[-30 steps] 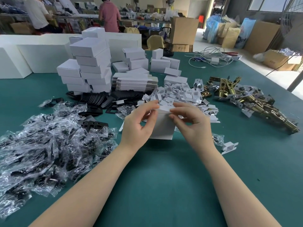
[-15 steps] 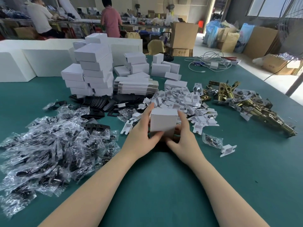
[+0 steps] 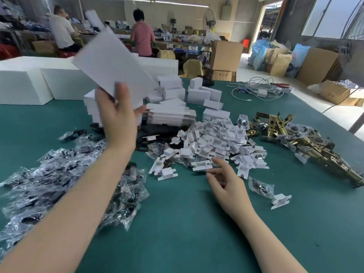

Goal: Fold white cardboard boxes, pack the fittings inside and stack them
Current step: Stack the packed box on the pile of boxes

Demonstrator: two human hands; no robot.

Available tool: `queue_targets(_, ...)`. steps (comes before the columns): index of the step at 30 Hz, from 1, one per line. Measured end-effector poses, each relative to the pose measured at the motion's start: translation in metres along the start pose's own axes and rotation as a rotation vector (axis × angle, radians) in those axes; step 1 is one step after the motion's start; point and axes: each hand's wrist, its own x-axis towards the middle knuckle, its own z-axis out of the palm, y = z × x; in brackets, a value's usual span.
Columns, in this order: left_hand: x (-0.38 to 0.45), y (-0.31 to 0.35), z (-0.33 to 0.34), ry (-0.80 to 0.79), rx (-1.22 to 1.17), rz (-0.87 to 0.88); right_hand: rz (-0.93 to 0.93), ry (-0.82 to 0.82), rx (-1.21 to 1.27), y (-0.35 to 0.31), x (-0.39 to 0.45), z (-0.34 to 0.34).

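Note:
My left hand [image 3: 118, 119] grips a closed white cardboard box [image 3: 110, 66] by its near end and holds it high, tilted, in front of the stack of finished boxes [image 3: 89, 103], which it mostly hides. My right hand [image 3: 224, 180] hovers low over the green table, fingers relaxed and holding nothing, at the near edge of a heap of small white cardboard inserts [image 3: 212, 142]. Flat unfolded box blanks [image 3: 169, 115] lie behind that heap. Brass latch fittings [image 3: 299, 142] are piled at the right. Bagged black parts [image 3: 63, 180] cover the left.
More folded white boxes [image 3: 199, 93] stand at the table's middle back. A white cable [image 3: 254, 87] lies far right. Large white foam blocks [image 3: 25, 83] line the back left. One loose insert [image 3: 280, 201] and a small bag [image 3: 260, 187] lie near my right hand. Two people work in the background.
Both hands held the box low on the table before. Now my left hand alone has lifted it up and to the left toward the stack, and my right hand has let go.

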Motion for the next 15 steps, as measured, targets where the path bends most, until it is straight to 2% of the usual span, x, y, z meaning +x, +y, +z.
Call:
queue_targets(2, 0.078, 0.003, -0.020, 0.265, -0.019, -0.098, -0.020, -0.002, -0.038, -0.002, 0.001, 0.001)
queue_targets(3, 0.115, 0.000, -0.033, 0.315, 0.046, -0.203, -0.033, -0.002, -0.055, -0.003, 0.002, 0.002)
queue_targets(6, 0.188, -0.021, -0.071, 0.259, 0.358, -0.522, -0.061, -0.015, -0.115, -0.003, 0.006, 0.004)
queue_targets(8, 0.207, -0.030, -0.086, 0.268, 0.460, -0.598, -0.063, -0.026, -0.139, -0.002, 0.008, 0.005)
queue_targets(11, 0.216, -0.050, -0.102, 0.181, 0.594, -0.706, -0.027, -0.025, -0.125, 0.001, 0.009, 0.006)
queue_targets(15, 0.212, -0.084, -0.109, 0.062, 0.614, -0.798, -0.020, -0.005, -0.141, 0.003, 0.009, 0.006)
